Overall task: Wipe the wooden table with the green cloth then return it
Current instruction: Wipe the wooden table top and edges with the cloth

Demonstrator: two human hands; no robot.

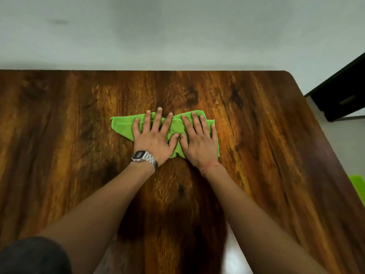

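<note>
A crumpled green cloth lies on the middle of the brown wooden table. My left hand, with a metal watch on its wrist, presses flat on the cloth's left part with fingers spread. My right hand lies flat on the cloth's right part beside it, thumbs nearly touching. Both palms cover the centre of the cloth; its left corner and right edge stick out.
The table's far edge meets a pale wall. Its right edge runs diagonally toward me, with a dark piece of furniture beyond the far right corner. A bright green object shows at the right edge, below the table.
</note>
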